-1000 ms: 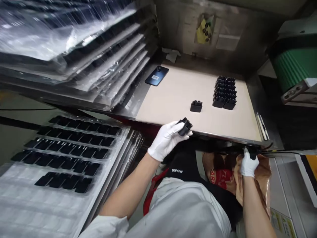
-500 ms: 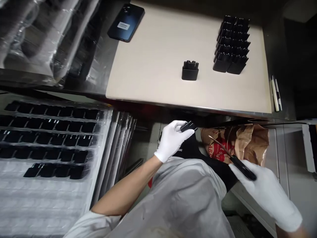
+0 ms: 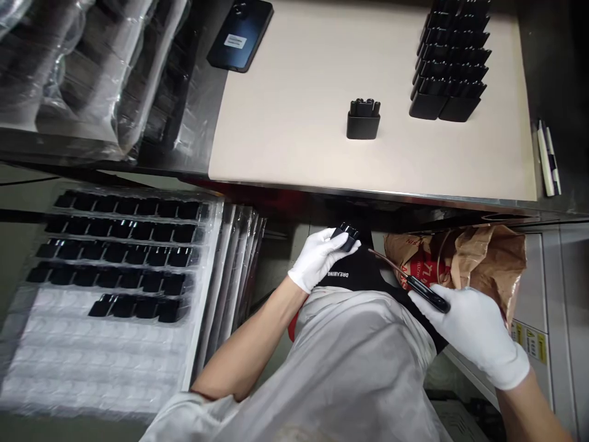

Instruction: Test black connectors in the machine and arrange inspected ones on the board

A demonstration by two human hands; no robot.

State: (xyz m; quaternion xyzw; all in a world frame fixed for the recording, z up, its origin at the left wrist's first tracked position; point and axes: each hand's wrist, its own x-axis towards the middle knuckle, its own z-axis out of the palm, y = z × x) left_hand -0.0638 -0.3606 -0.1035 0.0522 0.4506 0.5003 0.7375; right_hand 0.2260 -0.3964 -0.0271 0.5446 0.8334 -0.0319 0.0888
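Two gloved hands (image 3: 317, 261) (image 3: 473, 331) show, each holding one thing: the left a black plastic block (image 3: 345, 236), the right a black-handled tool (image 3: 427, 293). On the tabletop (image 3: 294, 123) sit one lone block (image 3: 363, 126), a double column of blocks (image 3: 448, 80) at least five rows long and cut off by the view, one phone (image 3: 239, 35), and two pens (image 3: 547, 162) by the right edge. Below the near edge lie one paper bag (image 3: 488, 258) and one clear plastic tray (image 3: 115, 362) with four rows of black pieces.

- white gloves (image 3: 317, 261)
- black plug (image 3: 346, 236)
- black tool handle (image 3: 427, 294)
- brown paper bag (image 3: 488, 264), red print
- beige board (image 3: 294, 123)
- white smock (image 3: 335, 362)
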